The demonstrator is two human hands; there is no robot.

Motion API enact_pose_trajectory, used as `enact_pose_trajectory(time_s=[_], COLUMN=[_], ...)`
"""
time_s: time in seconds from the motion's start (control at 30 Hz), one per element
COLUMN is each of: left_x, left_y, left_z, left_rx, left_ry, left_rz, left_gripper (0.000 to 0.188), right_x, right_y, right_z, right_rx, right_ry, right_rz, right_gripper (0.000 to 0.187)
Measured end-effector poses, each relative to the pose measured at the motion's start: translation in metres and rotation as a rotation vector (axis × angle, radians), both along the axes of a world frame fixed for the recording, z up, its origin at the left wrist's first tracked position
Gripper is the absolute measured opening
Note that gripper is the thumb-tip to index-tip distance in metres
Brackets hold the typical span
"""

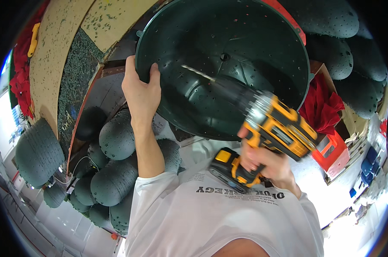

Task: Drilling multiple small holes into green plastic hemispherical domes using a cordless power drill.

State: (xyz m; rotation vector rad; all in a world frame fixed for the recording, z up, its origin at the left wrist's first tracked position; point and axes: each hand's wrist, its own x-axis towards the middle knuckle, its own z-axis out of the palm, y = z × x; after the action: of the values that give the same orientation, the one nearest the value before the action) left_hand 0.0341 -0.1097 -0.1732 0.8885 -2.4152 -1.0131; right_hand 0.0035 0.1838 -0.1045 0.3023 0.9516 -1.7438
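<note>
Levelling a yellow-and-black drill [284, 128] across the head view, the right hand [264, 162] is wrapped around its handle; blur hides whether the trigger is pressed. And there's the dark green basin [266, 43], upper middle, hollow facing us, small holes dotting its wall! The left hand [144, 92] clamps its left rim, thumb inside. The drill bit [198, 73] hangs over the hollow, pointing toward that very side; contact can't be told from here. Here's the danger: a skid on that smooth, curved wall could carry the tip to the thumb. A snagging bit could twist the basin from its one visible hold. Watch the loose red cloth [320, 105] beside the drill, too: it might catch the spinning chuck.
</note>
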Motion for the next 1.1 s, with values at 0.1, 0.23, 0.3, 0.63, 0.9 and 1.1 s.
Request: enact_pose_trajectory(time_s=[0.1,0.23,0.3,0.63,0.9,1.1], left_x=[-0.004,0.004,0.008,0.012,-0.07,-0.053], left_y=[-0.002,-0.01,-0.015,-0.075,-0.106,-0.072], left_z=[0.004,0.028,0.052,0.279,0.108,-0.021], left_rx=[0.062,0.071,0.033,-0.973,-1.26,-1.126], left_ry=[0.036,0.005,0.085,0.383,0.566,0.428], left_rz=[-0.046,0.025,0.083,0.478,-0.069,-0.112], left_gripper=[0.019,0.019,0.022,0.015,0.051,0.042], right_x=[-0.006,-0.035,-0.06,-0.174,-0.241,-0.251], right_y=[0.053,0.111,0.13,0.122,0.057,0.038], right_z=[0.004,-0.002,0.004,-0.117,-0.29,-0.291], right_rx=[-0.092,-0.415,-0.441,0.054,0.907,0.884], right_ry=[0.199,0.367,0.448,0.681,1.612,1.62], right_rz=[-0.038,-0.141,-0.232,-0.792,-0.811,-0.763], right_gripper=[0.045,0.049,0.044,0.034,0.019,0.018])
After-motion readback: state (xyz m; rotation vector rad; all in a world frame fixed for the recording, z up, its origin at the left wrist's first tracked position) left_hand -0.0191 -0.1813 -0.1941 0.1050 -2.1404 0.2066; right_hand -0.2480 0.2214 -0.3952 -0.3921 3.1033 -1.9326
